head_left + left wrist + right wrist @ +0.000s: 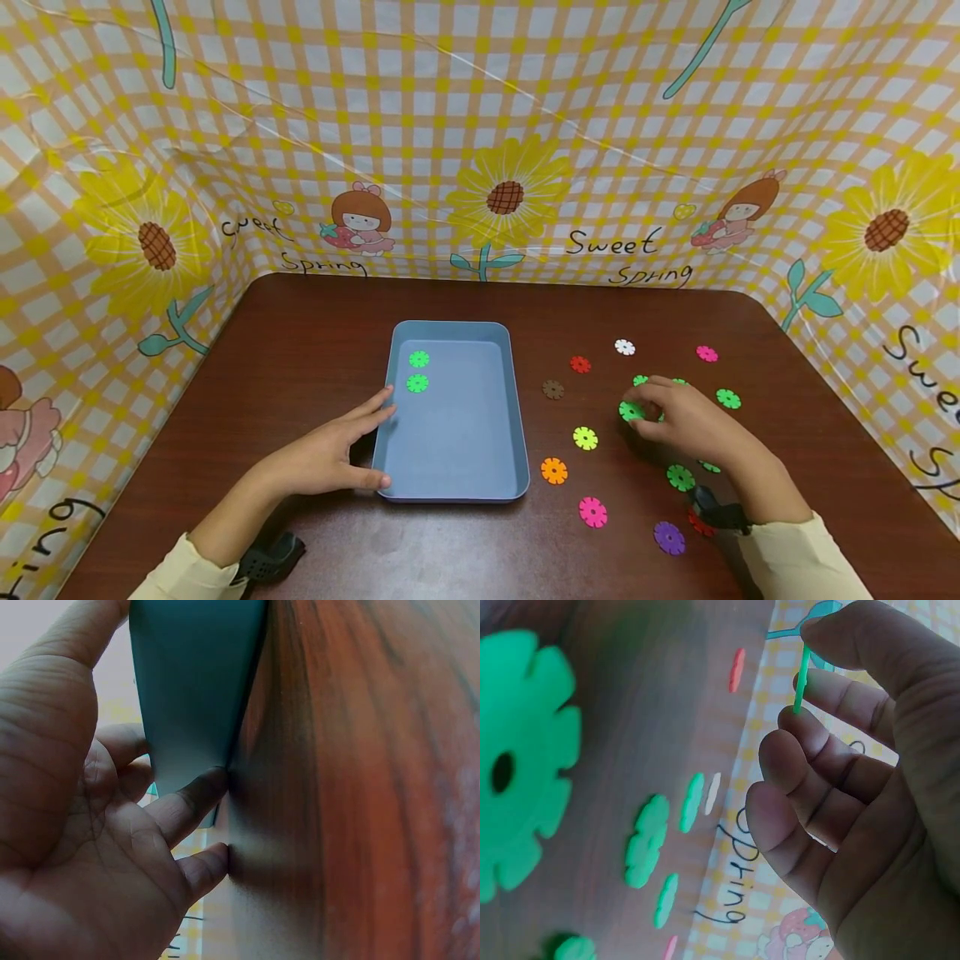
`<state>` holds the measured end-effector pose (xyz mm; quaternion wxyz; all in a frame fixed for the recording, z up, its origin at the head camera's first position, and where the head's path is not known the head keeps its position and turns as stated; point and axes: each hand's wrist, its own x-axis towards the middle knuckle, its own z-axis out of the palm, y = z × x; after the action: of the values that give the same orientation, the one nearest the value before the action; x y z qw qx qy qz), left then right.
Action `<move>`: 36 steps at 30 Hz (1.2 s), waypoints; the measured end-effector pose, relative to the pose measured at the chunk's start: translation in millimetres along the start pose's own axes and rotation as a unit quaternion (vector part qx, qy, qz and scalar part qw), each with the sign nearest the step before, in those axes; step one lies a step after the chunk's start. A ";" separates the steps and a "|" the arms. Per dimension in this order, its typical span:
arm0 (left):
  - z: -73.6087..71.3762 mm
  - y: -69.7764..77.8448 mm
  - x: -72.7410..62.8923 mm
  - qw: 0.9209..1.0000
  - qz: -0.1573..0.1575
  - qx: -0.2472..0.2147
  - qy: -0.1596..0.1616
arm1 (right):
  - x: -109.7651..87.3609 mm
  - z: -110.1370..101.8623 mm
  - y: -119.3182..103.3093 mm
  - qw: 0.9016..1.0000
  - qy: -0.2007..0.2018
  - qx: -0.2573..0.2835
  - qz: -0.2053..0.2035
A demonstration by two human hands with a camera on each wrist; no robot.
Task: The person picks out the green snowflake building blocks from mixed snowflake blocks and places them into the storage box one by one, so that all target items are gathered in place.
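My right hand [693, 423] pinches a green notched disc [630, 411] between thumb and fingers, low over the scattered discs. In the right wrist view that disc appears edge-on between thumb and fingertips, and the other fingers curve loosely. My left hand [326, 454] rests at the left side of a blue-grey tray [461, 442], thumb near the front corner and fingers spread along the rim. The left wrist view shows fingertips against the tray's outer wall [199, 682]. Inside the tray lie two green discs, one [418, 359] behind the other [417, 383].
Notched discs lie right of the tray: brown [552, 389], red [580, 364], white [625, 347], yellow [585, 438], orange [554, 471], pink [593, 512], purple [669, 538] and several greens. My right hand covers some. A checked cloth [420, 108] surrounds the table's back and sides.
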<state>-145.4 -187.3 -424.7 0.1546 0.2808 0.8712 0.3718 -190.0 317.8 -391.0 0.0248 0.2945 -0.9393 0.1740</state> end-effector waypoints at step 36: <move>-0.4 -0.8 -0.8 1.000 -0.002 0.003 -0.002 | 58.1 0.7 -49.1 0.998 -0.027 0.027 -0.042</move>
<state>-145.2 -188.4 -424.9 0.1562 0.2805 0.8724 0.3686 -210.3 248.3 -367.7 -0.0014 0.3390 -0.9213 0.1902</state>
